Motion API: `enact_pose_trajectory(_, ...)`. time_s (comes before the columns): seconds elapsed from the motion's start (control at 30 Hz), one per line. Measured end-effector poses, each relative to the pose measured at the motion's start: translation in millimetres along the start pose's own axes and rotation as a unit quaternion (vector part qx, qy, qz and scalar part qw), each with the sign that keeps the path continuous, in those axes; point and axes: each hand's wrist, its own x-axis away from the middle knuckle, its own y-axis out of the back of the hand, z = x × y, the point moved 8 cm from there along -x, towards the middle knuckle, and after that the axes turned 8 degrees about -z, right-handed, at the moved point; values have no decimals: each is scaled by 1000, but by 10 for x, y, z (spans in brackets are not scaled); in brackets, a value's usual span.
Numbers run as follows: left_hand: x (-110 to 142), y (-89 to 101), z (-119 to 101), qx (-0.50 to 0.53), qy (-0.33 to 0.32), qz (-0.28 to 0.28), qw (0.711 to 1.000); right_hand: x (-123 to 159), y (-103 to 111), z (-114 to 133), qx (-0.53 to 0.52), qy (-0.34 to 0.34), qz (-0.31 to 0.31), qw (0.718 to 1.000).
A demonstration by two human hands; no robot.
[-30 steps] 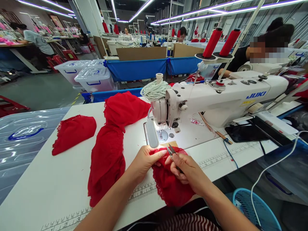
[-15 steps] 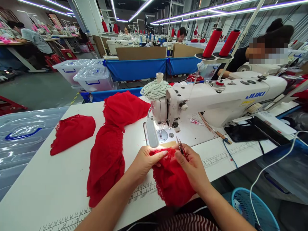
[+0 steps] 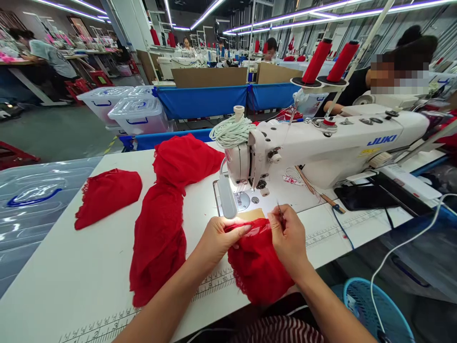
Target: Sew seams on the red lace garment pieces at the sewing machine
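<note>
My left hand (image 3: 218, 239) is closed, its thumb and fingers pinching the top edge of a red lace-edged fabric piece (image 3: 260, 269). That piece hangs over the table's front edge, below the needle area. My right hand (image 3: 292, 240) is closed around small scissors (image 3: 280, 212), whose thin blades point up and are partly hidden by the fingers. Its thumb is close to the fabric's upper right edge; whether it also grips cloth or thread I cannot tell. Just beyond both hands stands a white sewing machine (image 3: 321, 147).
More red fabric (image 3: 159, 238) lies left of my hands, with a separate red piece (image 3: 109, 195) farther left. A wooden-handled tool (image 3: 319, 193) and a black phone (image 3: 367, 197) lie right. A blue basket (image 3: 378, 305) stands below the table. A person (image 3: 360, 88) sits beyond the machine.
My right hand has moved slightly right and up, away from my left hand, with the scissors turned more upright. The fabric's top edge is now spread flatter. My left hand stays nearly still.
</note>
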Motion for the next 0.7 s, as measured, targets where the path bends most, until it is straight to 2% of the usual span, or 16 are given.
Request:
enact_pose_trajectory(0.17, -14, 19, 44, 7, 4, 2, 1000, -225, 501, -312, 2, -46, -171, 984)
enact_pose_trajectory(0.2, -9, 9, 43, 7, 1, 5, 1000, -244, 566, -335, -7, -50, -191, 980)
enact_pose_trajectory(0.23, 0, -9, 38, 6, -3, 12, 1000, -255, 580, -337, -21, -53, -185, 981)
enact_pose_trajectory(0.27, 10, -31, 32, 6, -7, 19, 1000, -255, 532, -320, -41, -58, -150, 986)
enact_pose_trajectory(0.33, 28, -66, 15, 9, -19, 24, 999, -187, 265, -225, -92, -81, -1, 993)
enact_pose_trajectory(0.4, 35, -76, -10, 9, -40, 14, 999, -13, -55, -69, -135, -110, 164, 971)
enact_pose_trajectory(0.43, 34, -75, -20, 2, -53, 7, 999, 67, -166, 22, -147, -111, 219, 958)
enact_pose_trajectory(0.47, 30, -70, -27, -11, -64, 0, 998, 118, -235, 87, -149, -112, 247, 951)
enact_pose_trajectory(0.53, 14, -48, -14, -51, -69, -17, 996, 132, -276, 127, -164, -125, 244, 948)
enact_pose_trajectory(0.63, -15, 36, 44, -103, -36, -57, 992, 49, -178, -42, -205, -182, 152, 950)
enact_pose_trajectory(0.7, -19, 48, 46, -97, -24, -56, 993, 21, -113, -189, -226, -214, 103, 945)
